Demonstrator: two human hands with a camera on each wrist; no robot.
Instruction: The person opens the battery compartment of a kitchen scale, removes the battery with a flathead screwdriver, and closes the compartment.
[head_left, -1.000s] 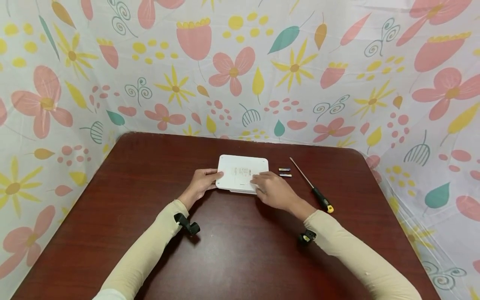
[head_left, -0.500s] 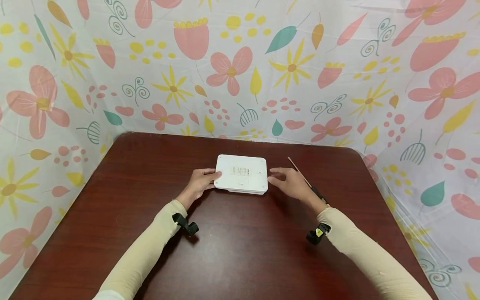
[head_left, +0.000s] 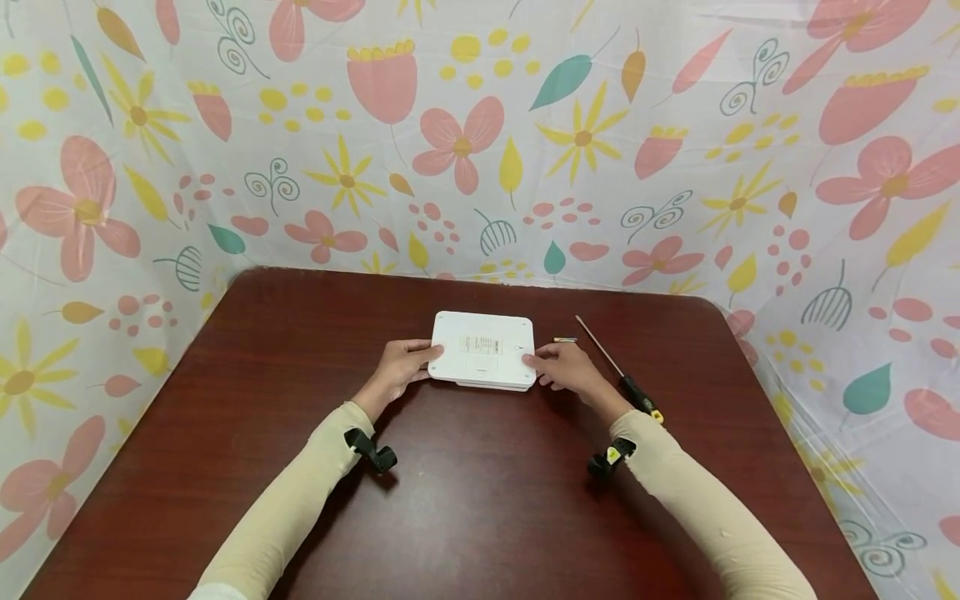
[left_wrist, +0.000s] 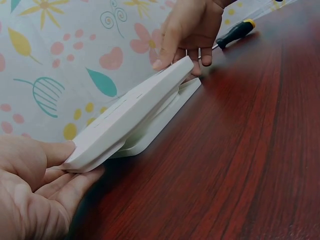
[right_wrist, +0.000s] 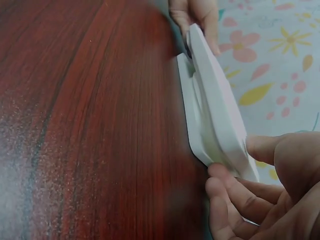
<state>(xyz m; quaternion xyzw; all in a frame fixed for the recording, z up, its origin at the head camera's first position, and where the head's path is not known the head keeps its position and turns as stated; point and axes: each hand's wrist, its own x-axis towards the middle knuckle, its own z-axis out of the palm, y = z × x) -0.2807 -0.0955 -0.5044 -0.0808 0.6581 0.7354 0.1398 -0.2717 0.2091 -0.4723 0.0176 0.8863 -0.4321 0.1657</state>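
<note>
A white, flat, rounded-square device (head_left: 482, 350) lies with its labelled face up on the table. A printed label and small round marks near the corners show on that face. My left hand (head_left: 400, 367) grips its left edge, thumb on top and fingers under the upper slab. At the right edge my right hand (head_left: 572, 371) pinches it the same way, with the thumb above and fingers below. Seen side-on in the left wrist view, the device (left_wrist: 135, 117) has a thick upper slab and a thinner layer beneath, with a gap between them.
A long screwdriver (head_left: 636, 395) with a black and yellow handle lies right of my right hand. One small battery (head_left: 566, 339) shows just beyond that hand. The dark red-brown wooden table (head_left: 450, 500) ends at a flower-printed cloth (head_left: 465, 233) behind and at both sides.
My right hand has gone from the device's top face, out to the right, and back to grip its right edge. The left hand keeps its hold. One of two batteries is now out of sight.
</note>
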